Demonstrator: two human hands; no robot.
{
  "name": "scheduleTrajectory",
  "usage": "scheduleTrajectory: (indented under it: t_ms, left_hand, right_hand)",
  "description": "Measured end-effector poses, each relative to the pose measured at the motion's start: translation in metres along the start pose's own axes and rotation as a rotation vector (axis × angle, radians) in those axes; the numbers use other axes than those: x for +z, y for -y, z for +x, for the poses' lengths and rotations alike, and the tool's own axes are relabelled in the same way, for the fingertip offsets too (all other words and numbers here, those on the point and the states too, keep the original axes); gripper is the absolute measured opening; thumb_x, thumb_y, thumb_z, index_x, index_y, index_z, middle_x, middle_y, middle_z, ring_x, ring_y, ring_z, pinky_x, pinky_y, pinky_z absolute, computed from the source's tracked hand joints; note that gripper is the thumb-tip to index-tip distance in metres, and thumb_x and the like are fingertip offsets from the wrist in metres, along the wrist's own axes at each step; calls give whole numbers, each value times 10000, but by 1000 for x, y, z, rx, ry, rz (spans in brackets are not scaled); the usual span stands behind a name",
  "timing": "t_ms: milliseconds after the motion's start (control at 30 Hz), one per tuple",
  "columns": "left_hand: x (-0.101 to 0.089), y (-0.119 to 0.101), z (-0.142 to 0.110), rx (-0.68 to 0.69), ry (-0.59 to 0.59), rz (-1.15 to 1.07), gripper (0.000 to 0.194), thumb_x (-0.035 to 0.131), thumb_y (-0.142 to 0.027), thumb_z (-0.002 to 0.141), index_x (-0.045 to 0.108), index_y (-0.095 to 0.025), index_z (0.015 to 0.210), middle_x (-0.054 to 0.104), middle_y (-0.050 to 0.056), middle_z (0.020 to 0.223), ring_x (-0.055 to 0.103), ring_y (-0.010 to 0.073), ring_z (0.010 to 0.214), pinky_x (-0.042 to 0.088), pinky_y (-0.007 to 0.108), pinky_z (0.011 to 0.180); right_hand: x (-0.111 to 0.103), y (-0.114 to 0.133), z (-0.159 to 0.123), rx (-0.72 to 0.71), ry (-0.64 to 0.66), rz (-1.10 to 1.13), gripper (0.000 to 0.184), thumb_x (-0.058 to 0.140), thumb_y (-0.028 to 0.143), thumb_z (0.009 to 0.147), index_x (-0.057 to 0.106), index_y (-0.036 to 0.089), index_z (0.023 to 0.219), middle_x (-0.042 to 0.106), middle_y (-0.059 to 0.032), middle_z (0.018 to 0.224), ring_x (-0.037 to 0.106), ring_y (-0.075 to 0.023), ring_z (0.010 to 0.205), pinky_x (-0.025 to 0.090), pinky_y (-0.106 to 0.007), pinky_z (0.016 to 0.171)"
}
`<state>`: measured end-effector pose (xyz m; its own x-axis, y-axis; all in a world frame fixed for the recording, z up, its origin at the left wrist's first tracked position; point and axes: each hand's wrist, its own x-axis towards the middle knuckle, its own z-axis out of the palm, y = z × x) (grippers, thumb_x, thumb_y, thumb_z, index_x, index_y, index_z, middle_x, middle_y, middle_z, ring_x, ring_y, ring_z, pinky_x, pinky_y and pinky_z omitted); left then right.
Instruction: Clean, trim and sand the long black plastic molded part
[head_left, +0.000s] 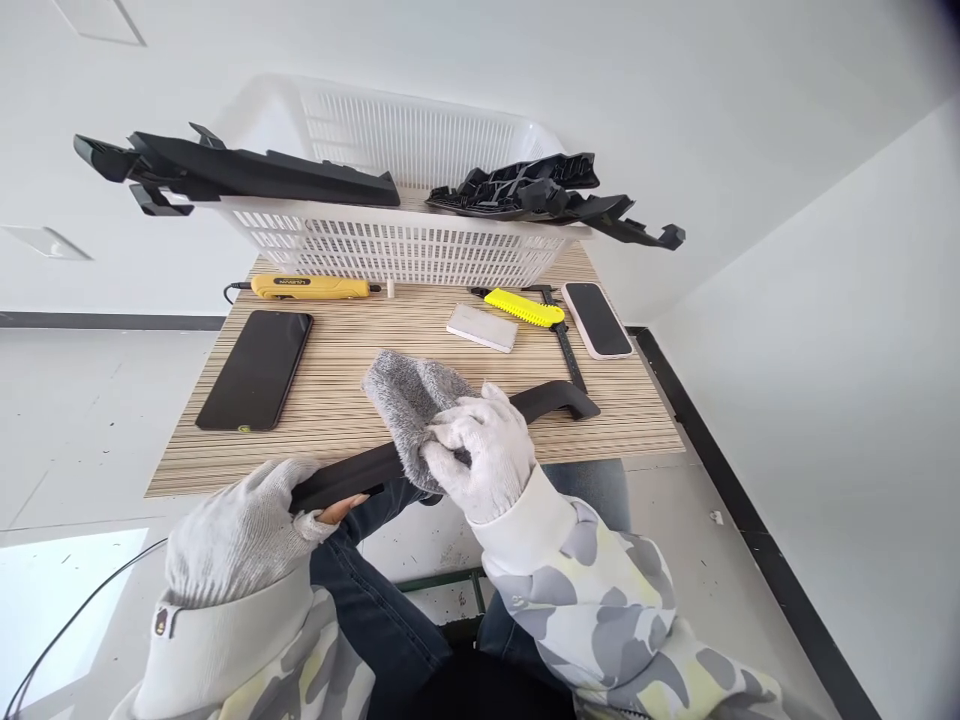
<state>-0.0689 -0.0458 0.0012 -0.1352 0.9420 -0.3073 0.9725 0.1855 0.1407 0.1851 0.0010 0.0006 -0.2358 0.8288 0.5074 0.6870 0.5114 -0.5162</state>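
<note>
A long black plastic trim piece (pixel 349 477) lies slantwise over the table's front edge, its bent end toward the right. My left hand (pixel 240 525), in a white knit glove with a bare thumb tip showing, is closed around the piece's left end. In my right hand (pixel 484 450), also gloved, is a grey fluffy cloth (pixel 416 400), pinched and wrapped over the middle of the trim piece. The cloth hides that stretch of the piece. Beyond the cloth, the bent end rests close to the tip of a black caliper (pixel 571 355).
A white plastic basket (pixel 405 245) stands at the back with several black trim pieces (pixel 262 175) across its rim. On the wooden table (pixel 337 345) are a yellow corded tool (pixel 311 288), a black phone (pixel 255 370), a pale block (pixel 482 328), a yellow-handled cutter (pixel 523 307) and a pink-edged phone (pixel 598 320).
</note>
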Motion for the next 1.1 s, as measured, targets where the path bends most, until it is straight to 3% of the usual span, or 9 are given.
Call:
scheduleTrajectory:
  t_ms: [167, 333, 400, 500, 633, 733, 800, 1000, 1100]
  left_hand:
    - [-2, 0, -2, 17, 26, 2, 635, 547, -768, 744, 736, -303, 1132, 755, 51, 994, 727, 284, 852, 491, 332, 681]
    - [-2, 0, -1, -5, 62, 5, 510, 550, -722, 760, 712, -298, 994, 744, 31, 981, 714, 243, 814, 461, 305, 636]
    - [0, 0, -1, -5, 65, 16, 497, 555, -716, 757, 703, -301, 986, 743, 28, 982, 713, 243, 807, 462, 308, 639]
    - [2, -1, 1, -1, 61, 23, 529, 539, -734, 754, 711, -311, 1021, 747, 33, 984, 723, 265, 852, 475, 323, 667]
    - [0, 0, 2, -3, 71, 19, 616, 513, -757, 751, 710, -331, 1150, 750, 47, 1071, 728, 290, 945, 495, 348, 726]
    - [-2, 2, 2, 25, 137, -11, 648, 506, -760, 752, 692, -347, 1215, 746, 45, 1137, 731, 289, 957, 507, 356, 745]
    - [-1, 4, 1, 27, 108, -21, 664, 514, -765, 744, 691, -345, 1227, 745, 49, 1149, 727, 297, 996, 513, 359, 770]
    - [7, 3, -1, 1, 10, 6, 642, 540, -797, 722, 731, -332, 1121, 755, 47, 1018, 729, 298, 921, 486, 346, 689]
    - [8, 3, -1, 8, -3, 4, 628, 543, -795, 734, 734, -333, 1113, 755, 43, 997, 727, 290, 901, 476, 337, 673]
  right_hand:
    - [-19, -42, -6, 83, -174, -126, 164, 673, 266, 852, 641, 270, 691, 800, -14, 888, 746, -233, 898, 391, -531, 1185]
    - [-40, -75, -15, 254, -353, -338, 63, 654, 256, 880, 660, 262, 817, 781, -78, 962, 722, -276, 973, 544, -503, 1009]
    - [-35, -67, -16, 185, -358, -313, 111, 645, 250, 883, 635, 271, 774, 778, -68, 925, 725, -267, 935, 535, -507, 1016]
    - [-12, -31, -17, 9, -247, -147, 177, 646, 276, 899, 623, 281, 723, 780, -18, 866, 730, -233, 898, 431, -533, 1140]
    - [25, 22, -22, -79, -211, 7, 113, 694, 308, 896, 701, 310, 783, 790, 37, 900, 723, -197, 965, 398, -455, 1186]
    - [33, 32, -25, -75, -137, 41, 76, 701, 306, 892, 744, 333, 835, 789, 41, 927, 713, -202, 1009, 370, -464, 1212]
    - [24, 20, -25, -50, -116, 36, 78, 701, 297, 891, 751, 328, 839, 791, 26, 948, 714, -214, 1024, 365, -495, 1213]
    - [-24, -50, -32, 27, -339, -231, 54, 714, 294, 883, 691, 269, 839, 791, -43, 974, 734, -262, 1009, 452, -571, 1124]
    - [-30, -61, -37, 66, -399, -320, 56, 709, 294, 885, 679, 265, 849, 780, -62, 993, 722, -280, 1046, 477, -572, 1101]
